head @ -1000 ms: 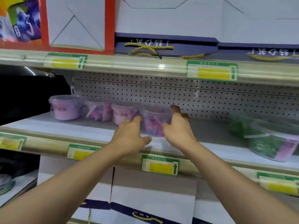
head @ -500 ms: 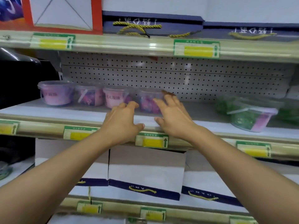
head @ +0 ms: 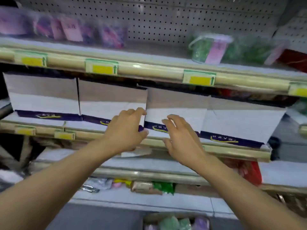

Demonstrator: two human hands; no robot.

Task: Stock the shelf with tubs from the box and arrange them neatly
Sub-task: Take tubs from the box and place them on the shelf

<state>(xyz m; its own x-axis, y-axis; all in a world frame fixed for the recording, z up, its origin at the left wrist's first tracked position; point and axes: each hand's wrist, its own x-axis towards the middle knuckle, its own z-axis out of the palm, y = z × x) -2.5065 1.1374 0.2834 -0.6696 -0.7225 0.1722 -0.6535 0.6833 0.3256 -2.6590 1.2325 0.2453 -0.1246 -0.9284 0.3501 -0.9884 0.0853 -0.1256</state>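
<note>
Several purple tubs [head: 106,34] stand in a blurred row at the upper left of the shelf [head: 149,70]. A green tub [head: 207,48] with a pink label stands farther right on the same shelf. At the bottom edge, an open box [head: 176,221] on the floor holds green and purple tubs. My left hand [head: 123,132] and my right hand [head: 181,138] hang in the air in front of a lower shelf, fingers loosely spread, holding nothing.
White and navy gift boxes [head: 109,103] fill the shelf below the tubs. Yellow price tags [head: 102,68] line the shelf rails. Lower shelves carry mixed packets [head: 149,186] and a red bag [head: 249,170]. A perforated back panel [head: 166,19] sits behind the tubs.
Both hands have let go of the purple tub and drawn back down from the shelf. The view has tilted downward, bringing the lower shelves and the box on the floor into sight.
</note>
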